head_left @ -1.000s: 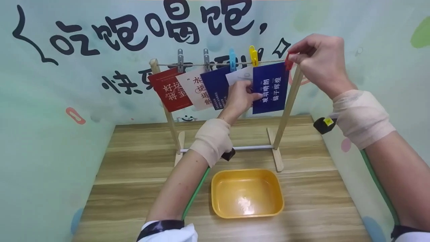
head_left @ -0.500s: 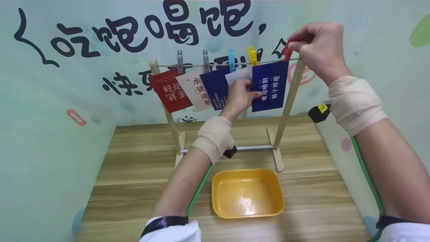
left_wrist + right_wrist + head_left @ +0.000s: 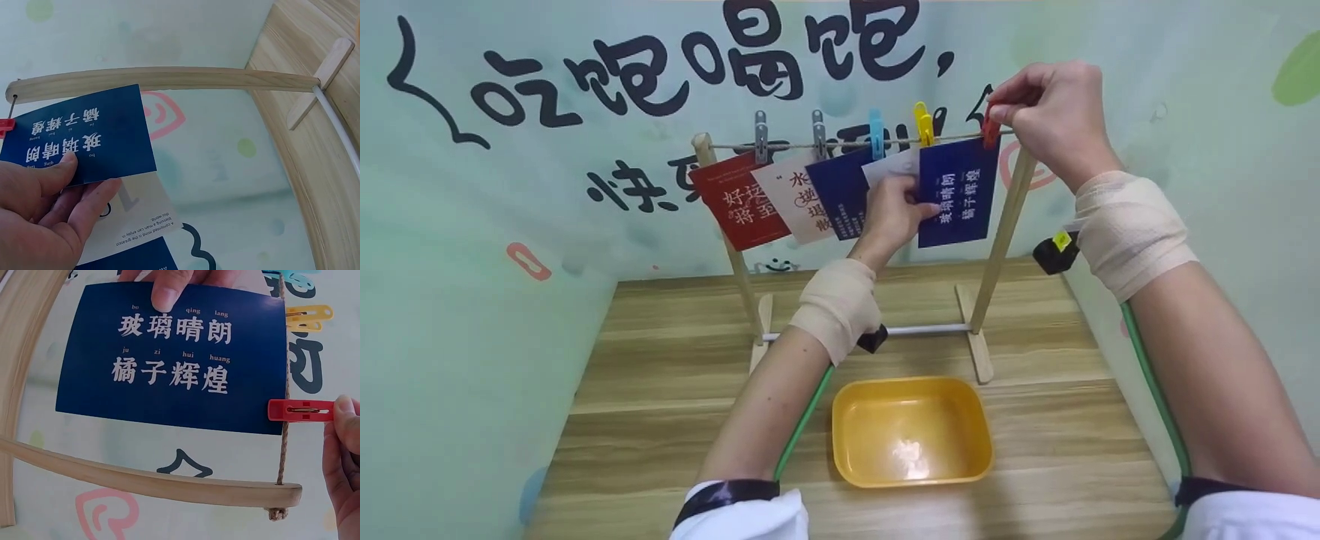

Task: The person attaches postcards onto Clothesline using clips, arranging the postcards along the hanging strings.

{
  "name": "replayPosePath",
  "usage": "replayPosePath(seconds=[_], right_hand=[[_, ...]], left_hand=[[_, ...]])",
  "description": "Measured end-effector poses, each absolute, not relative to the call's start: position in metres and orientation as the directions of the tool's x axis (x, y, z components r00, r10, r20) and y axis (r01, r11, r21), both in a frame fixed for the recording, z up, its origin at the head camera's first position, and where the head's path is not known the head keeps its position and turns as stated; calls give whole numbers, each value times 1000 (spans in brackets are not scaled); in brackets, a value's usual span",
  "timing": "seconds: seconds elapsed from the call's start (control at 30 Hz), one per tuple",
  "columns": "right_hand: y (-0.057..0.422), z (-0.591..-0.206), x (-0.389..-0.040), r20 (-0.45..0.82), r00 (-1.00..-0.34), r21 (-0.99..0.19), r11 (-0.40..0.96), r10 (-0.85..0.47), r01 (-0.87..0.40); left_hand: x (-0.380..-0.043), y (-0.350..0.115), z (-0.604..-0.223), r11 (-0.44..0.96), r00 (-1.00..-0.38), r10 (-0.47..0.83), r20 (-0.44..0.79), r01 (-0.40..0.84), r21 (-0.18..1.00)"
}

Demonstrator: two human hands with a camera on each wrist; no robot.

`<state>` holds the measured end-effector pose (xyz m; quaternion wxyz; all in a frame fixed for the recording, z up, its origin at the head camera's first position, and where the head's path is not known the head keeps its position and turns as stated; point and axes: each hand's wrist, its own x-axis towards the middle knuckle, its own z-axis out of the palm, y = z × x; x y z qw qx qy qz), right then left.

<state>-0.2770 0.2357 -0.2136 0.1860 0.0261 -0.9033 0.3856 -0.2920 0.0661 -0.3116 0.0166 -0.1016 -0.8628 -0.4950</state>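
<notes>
A dark blue card [image 3: 958,196] with white characters hangs at the right end of the rope. My left hand [image 3: 894,214] pinches its left edge, the thumb lying on its front in the left wrist view. At its top right corner a red clothespin [image 3: 301,410] sits across the rope and the card edge. My right hand [image 3: 1057,116] pinches the handle end of that clothespin between thumb and fingers. A white card [image 3: 138,208] sits behind and beside the blue one, partly covered by my left hand. The yellow clothespin [image 3: 923,124] stands at the blue card's upper left.
A wooden rack [image 3: 1006,232] carries the rope. Further left hang a red card [image 3: 741,199], a pale card [image 3: 789,196] and another blue card [image 3: 840,191], under grey clothespins [image 3: 761,137] and a light blue clothespin [image 3: 876,135]. A yellow basin [image 3: 913,472] stands in front on the wooden table.
My right hand rose and then shifted left along the rope with the red clothespin. The blue card's right edge moved slightly left. My left hand stayed nearly in place.
</notes>
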Motion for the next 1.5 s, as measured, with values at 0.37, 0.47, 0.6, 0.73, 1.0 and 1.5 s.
replayPosePath(seconds=[0.37,0.47,0.6,0.73,1.0,1.5], right_hand=[[238,-216,-280,259,-962,-706,696,87,-127],[238,-216,-281,226,-971,-676,730,73,-102],[236,-216,-280,203,-978,-617,782,52,-87],[233,-217,-279,182,-982,-591,804,47,-71],[231,-220,-278,226,-974,-576,810,29,-110],[215,-233,-254,434,-901,-505,833,18,-227]], left_hand=[[-293,67,-315,507,-981,157,116,181,843],[-294,66,-315,513,-983,144,112,171,841],[-293,66,-315,525,-988,122,94,144,839],[-294,67,-317,533,-991,100,83,124,837],[-292,61,-319,553,-994,86,65,102,827],[-273,6,-319,559,-986,104,129,165,813]])
